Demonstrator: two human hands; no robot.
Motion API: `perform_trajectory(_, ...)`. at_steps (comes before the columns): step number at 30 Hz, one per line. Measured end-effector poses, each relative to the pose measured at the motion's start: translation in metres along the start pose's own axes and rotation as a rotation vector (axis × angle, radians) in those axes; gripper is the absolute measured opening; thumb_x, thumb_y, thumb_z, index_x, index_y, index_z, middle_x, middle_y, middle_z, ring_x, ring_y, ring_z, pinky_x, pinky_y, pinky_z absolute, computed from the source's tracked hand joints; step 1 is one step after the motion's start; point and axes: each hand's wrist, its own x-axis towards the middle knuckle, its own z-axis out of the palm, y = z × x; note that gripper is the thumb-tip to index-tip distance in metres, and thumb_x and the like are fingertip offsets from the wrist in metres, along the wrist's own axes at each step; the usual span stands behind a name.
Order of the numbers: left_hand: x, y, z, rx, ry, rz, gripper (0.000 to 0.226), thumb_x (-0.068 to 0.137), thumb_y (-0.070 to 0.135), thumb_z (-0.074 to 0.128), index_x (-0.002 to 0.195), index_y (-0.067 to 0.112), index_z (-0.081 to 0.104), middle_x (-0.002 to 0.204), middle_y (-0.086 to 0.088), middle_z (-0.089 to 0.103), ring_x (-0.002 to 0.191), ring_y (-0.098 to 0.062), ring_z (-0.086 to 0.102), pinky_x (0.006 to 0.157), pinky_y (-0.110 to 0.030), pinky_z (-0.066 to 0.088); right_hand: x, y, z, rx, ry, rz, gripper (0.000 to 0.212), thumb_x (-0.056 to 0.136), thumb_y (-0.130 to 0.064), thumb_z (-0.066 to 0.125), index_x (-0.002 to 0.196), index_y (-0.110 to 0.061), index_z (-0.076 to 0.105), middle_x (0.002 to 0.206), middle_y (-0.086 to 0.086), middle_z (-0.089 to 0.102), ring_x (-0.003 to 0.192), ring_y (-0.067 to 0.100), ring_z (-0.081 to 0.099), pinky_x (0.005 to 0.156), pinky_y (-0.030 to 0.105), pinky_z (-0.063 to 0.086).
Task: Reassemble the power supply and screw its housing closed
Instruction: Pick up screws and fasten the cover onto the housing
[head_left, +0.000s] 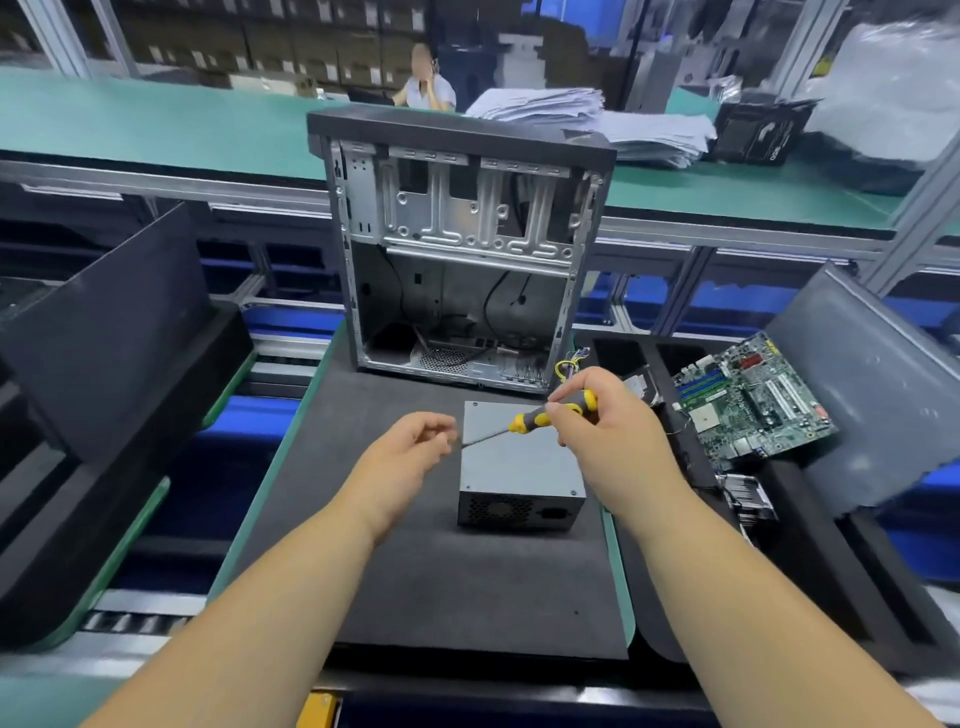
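Right hand (597, 421): curled round the yellow-and-black handle of a screwdriver (550, 413), held above the power supply (519, 462), shaft slanting down and left. Left hand (415, 447): fingertips drawn together at the shaft tip, apparently pinching something small there; possibly a screw, too small to confirm. Both hands raised, clear of the housing.

Power supply: closed grey box lying flat on the dark mat of the worktop (441, 597), lid uppermost, grille and socket face toward the wearer. Small screws visible near the two front corners of the lid; rear corners partly hidden behind the hands, state not determinable. Judged stage: fastening of the housing in hand, not complete.

Beyond: open computer case (457, 249) standing upright just behind the power supply, with loose coloured wires at its right foot. Motherboard (748, 400) resting in a black tray to the right, well apart.

Risks from here:
- Screw dropping from the tip during transfer, caused by a loose pinch or a tilted shaft; hard to find on the dark mat.
- Cross-threading, caused by driving at the present slant rather than upright.
- Tip slipping off the head, caused by the unheld box sliding on the mat.
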Motion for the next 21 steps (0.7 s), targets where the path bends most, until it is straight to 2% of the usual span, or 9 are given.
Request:
perform_trajectory(3, 0.007, -0.012, -0.006, 0.311, -0.082, 0.081, 0.028, 0.089, 0.005, 0.061, 0.108, 0.025, 0.068, 0.107, 0.011, 0.066, 0.093, 0.006, 0.058, 0.082, -0.002, 0.039, 0.007, -0.001, 0.01, -0.216, -0.069, 0.016, 0.012, 0.086, -0.024, 0.056, 0.082, -0.035, 0.053, 0.072, -0.004, 0.066, 0.051, 0.01, 0.042, 0.049, 0.03, 0.042)
perform_trajectory(4, 0.009, -0.017, -0.006, 0.413, -0.116, 0.113, 0.031, 0.086, 0.005, 0.065, 0.11, 0.025, 0.068, 0.107, 0.011, 0.062, 0.091, 0.007, 0.056, 0.08, 0.0, 0.038, 0.009, -0.001, 0.014, -0.283, -0.094, 0.023, 0.009, 0.084, -0.026, 0.055, 0.082, -0.035, 0.053, 0.073, -0.004, 0.067, 0.051, 0.012, 0.044, 0.05, 0.032, 0.044)
perform_trajectory(6, 0.012, -0.025, -0.005, 0.581, -0.166, 0.176, 0.036, 0.082, 0.01, 0.071, 0.113, 0.028, 0.065, 0.111, 0.013, 0.056, 0.097, 0.004, 0.054, 0.087, -0.004, 0.039, 0.012, -0.002, 0.022, -0.398, -0.131, 0.027, 0.005, 0.083, -0.03, 0.055, 0.083, -0.033, 0.051, 0.075, -0.004, 0.067, 0.055, 0.014, 0.049, 0.054, 0.034, 0.047)
perform_trajectory(7, 0.014, -0.029, -0.005, 0.63, -0.181, 0.198, 0.037, 0.081, 0.013, 0.073, 0.113, 0.03, 0.064, 0.113, 0.014, 0.055, 0.102, 0.001, 0.053, 0.093, -0.01, 0.04, 0.013, -0.003, 0.025, -0.446, -0.147, 0.025, 0.005, 0.083, -0.032, 0.055, 0.083, -0.033, 0.051, 0.076, -0.006, 0.067, 0.059, 0.014, 0.052, 0.056, 0.034, 0.049)
perform_trajectory(9, 0.017, -0.035, -0.003, 0.674, -0.202, 0.226, 0.037, 0.079, 0.018, 0.075, 0.111, 0.032, 0.064, 0.116, 0.015, 0.054, 0.111, -0.004, 0.051, 0.102, -0.023, 0.041, 0.015, -0.005, 0.031, -0.498, -0.177, 0.023, 0.005, 0.084, -0.032, 0.055, 0.084, -0.033, 0.05, 0.08, -0.008, 0.069, 0.065, 0.014, 0.056, 0.061, 0.037, 0.052)
perform_trajectory(12, 0.021, -0.039, -0.001, 0.699, -0.214, 0.278, 0.034, 0.076, 0.021, 0.079, 0.105, 0.032, 0.065, 0.116, 0.015, 0.053, 0.114, -0.007, 0.049, 0.104, -0.029, 0.041, 0.018, -0.007, 0.036, -0.522, -0.204, 0.023, 0.005, 0.084, -0.031, 0.054, 0.085, -0.032, 0.049, 0.083, -0.007, 0.07, 0.069, 0.015, 0.058, 0.064, 0.04, 0.054)
perform_trajectory(16, 0.025, -0.043, 0.001, 0.683, -0.218, 0.281, 0.028, 0.077, 0.023, 0.078, 0.097, 0.037, 0.064, 0.115, 0.016, 0.051, 0.114, -0.008, 0.049, 0.102, -0.03, 0.042, 0.022, -0.008, 0.041, -0.534, -0.215, 0.02, 0.005, 0.084, -0.031, 0.054, 0.086, -0.032, 0.049, 0.085, -0.006, 0.07, 0.067, 0.016, 0.057, 0.063, 0.038, 0.053)
perform_trajectory(19, 0.027, -0.046, 0.002, 0.663, -0.198, 0.299, 0.023, 0.079, 0.024, 0.077, 0.091, 0.038, 0.064, 0.111, 0.019, 0.05, 0.11, -0.005, 0.049, 0.098, -0.026, 0.043, 0.025, -0.011, 0.043, -0.555, -0.231, 0.001, 0.006, 0.086, -0.027, 0.054, 0.086, -0.032, 0.049, 0.082, -0.006, 0.068, 0.063, 0.015, 0.054, 0.059, 0.035, 0.049)
perform_trajectory(21, 0.027, -0.047, 0.003, 0.637, -0.177, 0.297, 0.02, 0.079, 0.026, 0.078, 0.086, 0.038, 0.064, 0.107, 0.021, 0.05, 0.107, -0.003, 0.05, 0.094, -0.023, 0.043, 0.028, -0.016, 0.043, -0.599, -0.276, -0.014, 0.007, 0.088, -0.025, 0.052, 0.091, -0.031, 0.049, 0.086, -0.008, 0.067, 0.068, 0.014, 0.055, 0.059, 0.033, 0.047)
